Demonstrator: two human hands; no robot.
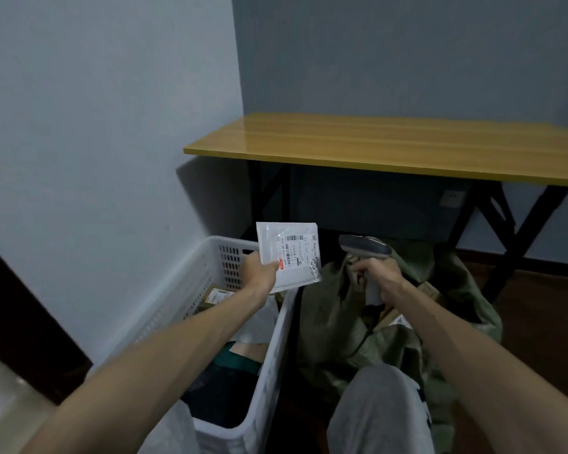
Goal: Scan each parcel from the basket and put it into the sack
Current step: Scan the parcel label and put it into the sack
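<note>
My left hand (259, 271) grips a flat white parcel (287, 253) by its lower left corner, holding it upright above the far end of the white basket (276, 348). Its barcode label faces me. My right hand (376, 276) grips the handle of a grey barcode scanner (363, 249), whose head sits just right of the parcel. Below the scanner lies the green sack (335, 322), open, with a brown parcel (395, 319) showing inside. More parcels lie in the basket, among them a brown box (215, 298) and a white bag (259, 326).
A wooden table (391, 142) with black legs stands against the far wall, behind the sack. The basket sits along the left wall. A knee in grey trousers (377, 411) is in front of the sack. Dark wooden floor lies to the right.
</note>
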